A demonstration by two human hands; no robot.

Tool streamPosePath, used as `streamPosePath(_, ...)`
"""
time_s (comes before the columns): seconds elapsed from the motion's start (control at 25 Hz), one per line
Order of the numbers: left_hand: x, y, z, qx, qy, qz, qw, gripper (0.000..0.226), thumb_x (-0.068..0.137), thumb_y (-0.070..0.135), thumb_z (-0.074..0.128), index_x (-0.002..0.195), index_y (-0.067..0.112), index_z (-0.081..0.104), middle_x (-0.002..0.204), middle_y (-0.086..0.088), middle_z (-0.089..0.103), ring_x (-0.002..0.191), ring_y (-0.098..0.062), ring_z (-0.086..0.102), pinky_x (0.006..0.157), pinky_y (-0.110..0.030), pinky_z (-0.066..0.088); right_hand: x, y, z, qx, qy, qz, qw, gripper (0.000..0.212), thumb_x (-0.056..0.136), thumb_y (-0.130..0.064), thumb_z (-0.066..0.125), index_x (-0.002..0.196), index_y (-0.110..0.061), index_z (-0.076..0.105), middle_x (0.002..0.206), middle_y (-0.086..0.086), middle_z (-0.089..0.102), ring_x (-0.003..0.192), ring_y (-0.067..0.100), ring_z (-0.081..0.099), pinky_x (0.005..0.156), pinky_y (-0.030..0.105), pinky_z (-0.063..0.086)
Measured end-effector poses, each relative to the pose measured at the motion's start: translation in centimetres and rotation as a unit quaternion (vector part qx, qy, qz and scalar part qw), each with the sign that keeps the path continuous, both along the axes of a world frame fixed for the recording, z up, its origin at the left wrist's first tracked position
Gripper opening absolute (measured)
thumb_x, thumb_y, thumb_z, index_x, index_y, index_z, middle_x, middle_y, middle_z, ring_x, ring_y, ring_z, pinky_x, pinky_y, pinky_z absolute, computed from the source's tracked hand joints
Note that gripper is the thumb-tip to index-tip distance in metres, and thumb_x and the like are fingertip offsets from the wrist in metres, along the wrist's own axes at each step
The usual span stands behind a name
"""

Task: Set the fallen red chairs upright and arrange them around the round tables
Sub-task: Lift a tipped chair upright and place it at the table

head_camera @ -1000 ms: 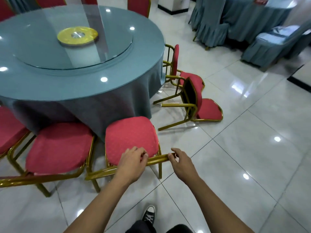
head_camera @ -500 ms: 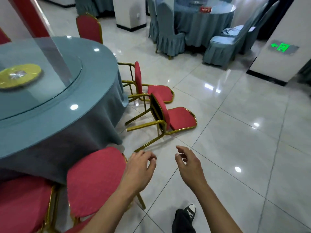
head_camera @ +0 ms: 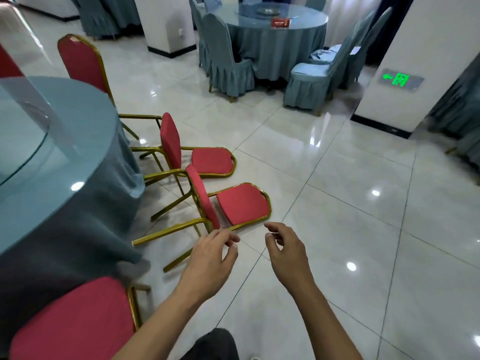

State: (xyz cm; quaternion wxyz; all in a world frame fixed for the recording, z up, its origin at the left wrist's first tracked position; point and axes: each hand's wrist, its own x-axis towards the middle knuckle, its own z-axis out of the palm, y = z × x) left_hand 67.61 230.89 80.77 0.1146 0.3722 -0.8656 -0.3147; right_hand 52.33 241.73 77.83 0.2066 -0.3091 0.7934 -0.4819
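Glossy tiles hold two tipped red chairs [head_camera: 241,203]; both hands' [head_camera: 210,258] grip loose, empty.

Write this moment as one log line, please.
left hand open, empty | right hand open, empty | near chair fallen | far chair fallen

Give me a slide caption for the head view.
Open hands above two fallen red chairs.

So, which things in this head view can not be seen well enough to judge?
- Red sign on the far table: text too small to read.
- Near upright chair: back and legs cut off by the bottom edge.
- Near table: most of its top lies past the left edge.
- Farther fallen chair: legs partly hidden behind the tablecloth.
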Motion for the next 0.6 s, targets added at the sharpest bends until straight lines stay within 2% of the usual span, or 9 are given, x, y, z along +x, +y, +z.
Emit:
streamPosePath(0.28,-15.1,-7.5,-1.1,-0.003,0.033,-0.001,0.999,0.016,0.101,0.037,0.047,0.11,0.035,0.06,0.102,0.02,0.056,0.1,-0.003,0.048,0.088,-0.029,0.046,-15.2,-6.8,-1.2,0.003,0.001,0.006,1.0,0.025,0.099,-0.02,0.056,0.111,-0.04,0.065,0.108,-0.02,0.063,0.101,-0.004,0.061,0.09,0.026,0.05)
streamPosePath(0.44,-23.1,-13.2,-1.9,0.018,0.04,0.02,0.999,0.016,0.1,0.035,0.047,0.107,0.034,0.061,0.102,0.019,0.058,0.1,-0.007,0.05,0.089,-0.034,0.047,-24.2,-13.3,-0.2,0.025,0.011,0.045,0.999,0.025,0.099,-0.018,0.056,0.113,-0.037,0.065,0.109,-0.019,0.064,0.102,-0.006,0.061,0.089,0.023,0.049)
streamPosePath(0.6,-31.7,-19.7,-1.3,0.043,0.054,0.028,0.997,0.016,0.101,0.028,0.049,0.105,0.028,0.064,0.103,0.013,0.062,0.102,-0.013,0.051,0.093,-0.039,0.044,-32.7,-19.5,0.6,0.015,0.012,0.039,0.999,0.025,0.099,-0.018,0.056,0.114,-0.034,0.067,0.109,-0.019,0.065,0.101,-0.005,0.061,0.085,0.017,0.047)
